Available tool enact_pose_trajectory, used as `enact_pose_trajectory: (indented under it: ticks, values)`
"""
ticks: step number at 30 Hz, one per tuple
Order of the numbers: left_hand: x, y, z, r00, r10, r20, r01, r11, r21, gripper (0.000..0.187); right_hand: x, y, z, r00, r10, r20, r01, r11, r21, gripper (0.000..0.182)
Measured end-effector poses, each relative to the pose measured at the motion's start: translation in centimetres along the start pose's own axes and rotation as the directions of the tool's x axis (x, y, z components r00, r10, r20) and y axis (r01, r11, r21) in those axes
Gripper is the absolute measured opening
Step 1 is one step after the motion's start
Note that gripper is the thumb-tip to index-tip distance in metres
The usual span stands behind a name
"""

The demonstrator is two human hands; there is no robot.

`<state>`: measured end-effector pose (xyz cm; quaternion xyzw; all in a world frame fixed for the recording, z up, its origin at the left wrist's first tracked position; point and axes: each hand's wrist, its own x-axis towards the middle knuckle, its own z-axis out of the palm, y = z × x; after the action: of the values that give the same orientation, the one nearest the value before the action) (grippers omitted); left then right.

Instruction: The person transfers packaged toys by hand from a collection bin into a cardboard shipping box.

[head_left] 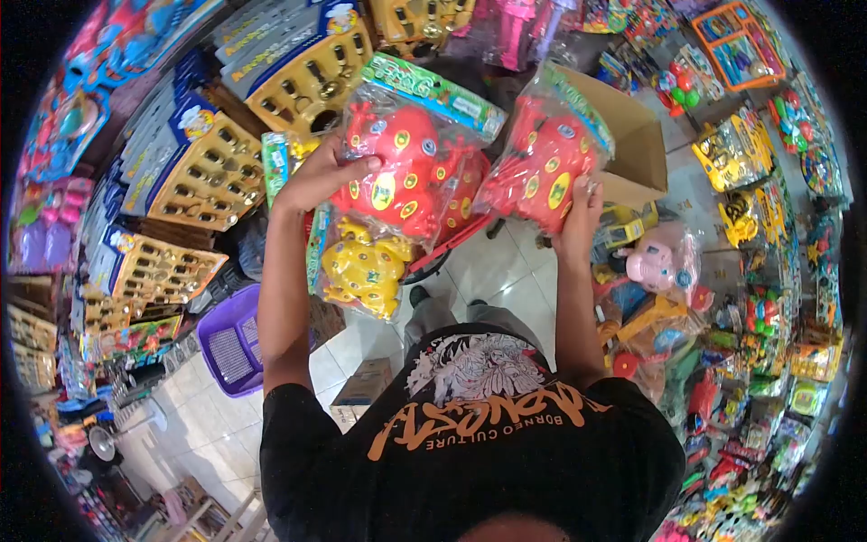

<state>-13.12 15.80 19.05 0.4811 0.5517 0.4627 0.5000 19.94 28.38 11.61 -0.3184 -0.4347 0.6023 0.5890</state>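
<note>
My left hand (327, 177) is closed on a bagged red toy (393, 172), its thumb lying across the clear plastic. The toy is rounded, with yellow and blue oval spots, and a green header card (438, 98) tops its bag. In my right hand (581, 210) is a similar bagged red toy (545, 167), gripped at its lower right side. A bagged yellow toy (363, 268) of the same style hangs or rests below my left hand; what supports it is hidden. More red shows behind and between the two bags, partly covered.
An open cardboard box (637, 149) stands beyond my right hand. Carded kitchen toy sets (208, 172) line the left side, above a purple basket (230, 339). A bagged pink toy (659, 257) and many other packaged toys crowd the right. Near my feet is a small carton (363, 384).
</note>
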Motion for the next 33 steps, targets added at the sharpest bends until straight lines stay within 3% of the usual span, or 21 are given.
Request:
enact_pose_trajectory:
  ticks: [1,3,5,7,8,9,11,12,15,16,19,20,22,23,25,26,29,31,33]
  values:
    - [0.8,-0.2,0.7,1.0,-0.003,0.027,0.003,1.0,-0.009,0.056,0.2,-1.3,0.1,1.0,-0.005,-0.024,0.005,1.0,-0.015,0.035]
    - [2.3,-0.4,2.5,0.983,0.184,-0.014,-0.184,0.966,-0.18,0.056,0.6,-3.4,-0.7,0.992,-0.086,-0.097,0.09,0.995,0.042,0.037]
    - [4.0,0.4,4.5,0.975,0.22,0.032,-0.205,0.946,-0.25,0.059,0.3,-4.5,-3.1,0.984,-0.1,-0.146,0.096,0.995,-0.032,0.04]
    - [6.4,0.8,5.6,0.973,0.105,0.206,-0.107,0.994,-0.002,0.059,0.0,-5.5,-5.1,0.981,-0.073,-0.18,0.089,0.993,0.083,0.043]
    - [7.7,0.5,7.5,0.969,0.219,0.113,-0.219,0.976,-0.008,0.056,-0.2,-6.2,-5.9,0.982,-0.101,-0.161,0.116,0.989,0.087,0.046]
    - [8.2,2.3,10.0,0.969,0.228,0.097,-0.221,0.972,-0.084,0.052,-0.2,-6.7,-6.6,0.977,-0.119,-0.177,0.138,0.986,0.096,0.046]
    - [10.5,2.1,13.4,0.968,0.242,0.061,-0.245,0.969,0.041,0.053,-0.1,-7.7,-8.3,0.966,-0.187,-0.178,0.197,0.98,0.038,0.047]
    - [10.8,3.2,15.9,0.964,0.26,0.058,-0.262,0.964,0.041,0.054,0.5,-7.1,-10.9,0.974,-0.186,-0.132,0.194,0.98,0.047,0.048]
    - [12.9,2.9,22.4,0.968,0.224,0.11,-0.226,0.974,0.001,0.058,1.3,-8.5,-13.6,0.967,-0.171,-0.191,0.174,0.985,-0.002,0.054]
    - [13.4,2.9,24.7,0.937,0.339,0.089,-0.348,0.929,0.124,0.06,1.6,-8.9,-15.0,0.968,-0.142,-0.208,0.148,0.989,0.012,0.048]
    - [15.3,0.7,31.2,0.985,0.144,0.096,-0.124,0.975,-0.184,0.068,2.2,-11.5,-18.2,0.983,-0.1,-0.151,0.113,0.99,0.08,0.049]
    - [15.9,-0.6,33.1,0.982,0.14,0.128,-0.116,0.977,-0.176,0.068,2.4,-11.9,-20.3,0.977,-0.109,-0.182,0.125,0.989,0.081,0.049]
    - [16.7,-3.0,36.8,0.997,0.032,0.069,-0.003,0.923,-0.385,0.078,2.5,-12.0,-24.4,0.996,0.015,-0.091,-0.016,1.0,-0.012,0.049]
    - [17.3,-4.6,38.1,0.995,0.029,0.091,0.008,0.926,-0.378,0.078,2.5,-12.0,-26.0,0.994,0.009,-0.113,-0.01,1.0,-0.009,0.049]
    - [18.5,-5.6,40.8,0.986,0.136,0.093,-0.106,0.956,-0.275,0.084,3.1,-12.1,-28.6,0.997,-0.06,-0.049,0.058,0.997,-0.043,0.049]
    - [19.0,-6.0,41.7,0.985,0.144,0.098,-0.112,0.955,-0.275,0.084,3.0,-12.3,-29.6,0.998,-0.019,-0.055,0.018,1.0,-0.012,0.049]
    - [18.4,-3.6,44.9,0.949,0.205,0.24,-0.162,0.969,-0.185,0.104,3.2,-12.5,-31.8,0.997,0.006,-0.077,-0.009,0.999,-0.044,0.05]
    - [19.2,-4.8,46.1,0.963,0.176,0.204,-0.134,0.97,-0.202,0.109,3.3,-12.1,-33.0,0.997,0.012,-0.078,-0.015,0.999,-0.029,0.052]
    - [19.3,-5.0,46.9,0.937,0.1,0.334,-0.034,0.98,-0.198,0.108,3.5,-11.2,-33.7,0.999,-0.035,-0.018,0.035,0.999,0.022,0.054]
